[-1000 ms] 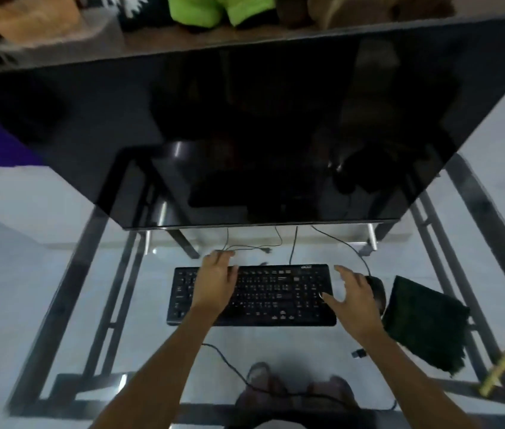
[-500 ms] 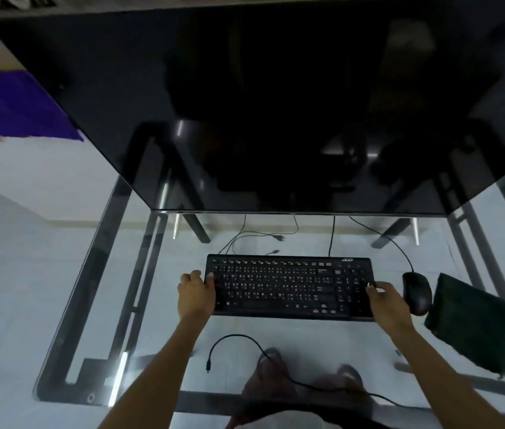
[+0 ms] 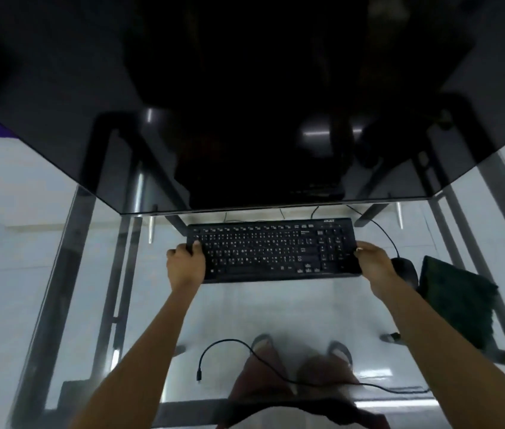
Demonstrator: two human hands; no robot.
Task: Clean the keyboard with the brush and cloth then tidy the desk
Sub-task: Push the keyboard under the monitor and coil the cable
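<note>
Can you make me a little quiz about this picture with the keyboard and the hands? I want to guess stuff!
1. True or false: both hands grip the ends of the keyboard.
2. What lies just right of the computer mouse? A) dark green cloth B) a cup C) a book
3. Fill in: the loose black cable lies on the ____ desk.

Key:
1. True. The left hand holds the left end, the right hand the right end.
2. A, the dark green cloth.
3. glass
</note>
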